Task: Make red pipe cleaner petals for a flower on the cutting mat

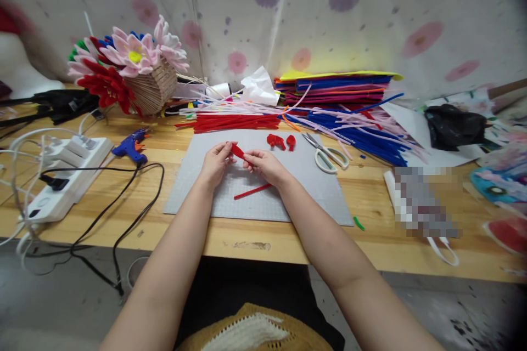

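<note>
Between my two hands is a red pipe-cleaner petal (237,151), flat and folded, held above the grey cutting mat (197,192). My left hand (216,163) pinches its upper left end. The lower right end is between the fingers and thumb of my right hand (264,164). Beneath my right wrist a straight red pipe cleaner (251,192) lies on the mat. Several finished-looking red curled pieces (276,141) rest at the mat's far side. Scissors with pale green handles (325,154) lie partly open at its right edge.
Red pipe cleaners (234,122) and blue pipe cleaners (370,137) lie along the back. At left are a blue glue gun (130,145), a white power strip (68,175) with trailing cords, and a flower basket (152,88). A green scrap (359,223) lies right of the mat.
</note>
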The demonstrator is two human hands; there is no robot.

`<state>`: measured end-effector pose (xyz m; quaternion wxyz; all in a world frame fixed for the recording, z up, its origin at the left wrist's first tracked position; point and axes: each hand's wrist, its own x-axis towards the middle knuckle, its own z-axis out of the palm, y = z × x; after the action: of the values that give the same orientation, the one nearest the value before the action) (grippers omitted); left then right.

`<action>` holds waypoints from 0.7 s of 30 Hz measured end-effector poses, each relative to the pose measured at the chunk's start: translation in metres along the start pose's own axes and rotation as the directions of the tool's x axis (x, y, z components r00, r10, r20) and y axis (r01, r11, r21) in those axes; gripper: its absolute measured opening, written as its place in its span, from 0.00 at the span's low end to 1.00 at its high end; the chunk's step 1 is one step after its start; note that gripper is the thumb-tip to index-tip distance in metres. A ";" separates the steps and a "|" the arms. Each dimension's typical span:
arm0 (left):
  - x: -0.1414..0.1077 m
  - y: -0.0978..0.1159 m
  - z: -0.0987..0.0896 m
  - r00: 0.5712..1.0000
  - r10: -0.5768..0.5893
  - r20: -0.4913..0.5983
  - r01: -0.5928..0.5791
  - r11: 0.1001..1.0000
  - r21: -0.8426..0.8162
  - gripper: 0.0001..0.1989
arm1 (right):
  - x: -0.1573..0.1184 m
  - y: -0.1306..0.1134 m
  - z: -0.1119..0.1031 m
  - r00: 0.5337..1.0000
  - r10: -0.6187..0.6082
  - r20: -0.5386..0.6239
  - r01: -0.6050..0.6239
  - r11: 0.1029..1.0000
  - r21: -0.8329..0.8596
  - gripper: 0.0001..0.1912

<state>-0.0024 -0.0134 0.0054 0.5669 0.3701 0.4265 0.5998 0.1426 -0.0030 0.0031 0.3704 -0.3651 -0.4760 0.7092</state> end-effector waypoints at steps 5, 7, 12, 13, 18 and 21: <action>-0.001 0.001 -0.001 0.998 0.003 -0.059 -0.007 0.997 -0.082 0.13 | -0.004 -0.003 0.003 0.993 0.081 0.085 -0.084 0.996 0.037 0.14; 0.000 0.001 -0.001 0.997 0.006 -0.078 -0.015 0.994 -0.112 0.11 | -0.006 -0.004 0.005 0.989 0.093 0.118 -0.097 0.995 0.033 0.14; 0.001 0.003 -0.001 0.996 -0.013 -0.091 0.002 0.992 -0.129 0.10 | -0.006 0.000 0.006 0.988 0.075 0.131 -0.079 0.996 0.028 0.13; 0.001 0.003 -0.001 0.996 -0.015 -0.090 0.004 0.992 -0.126 0.10 | -0.005 0.000 0.005 0.990 0.071 0.123 -0.075 0.997 0.025 0.13; 0.000 0.003 -0.003 0.997 0.031 -0.077 -0.040 0.993 -0.112 0.10 | -0.004 0.003 0.008 0.987 0.089 0.136 -0.087 0.996 -0.020 0.14; 0.000 0.002 -0.003 0.996 0.064 -0.069 -0.070 0.993 -0.090 0.11 | -0.003 0.005 0.011 0.992 0.024 0.125 -0.014 0.997 -0.075 0.14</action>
<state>-0.0059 -0.0141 0.0066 0.5488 0.3376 0.4041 0.6493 0.1337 -0.0119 0.0021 0.3191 -0.3378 -0.5209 0.7161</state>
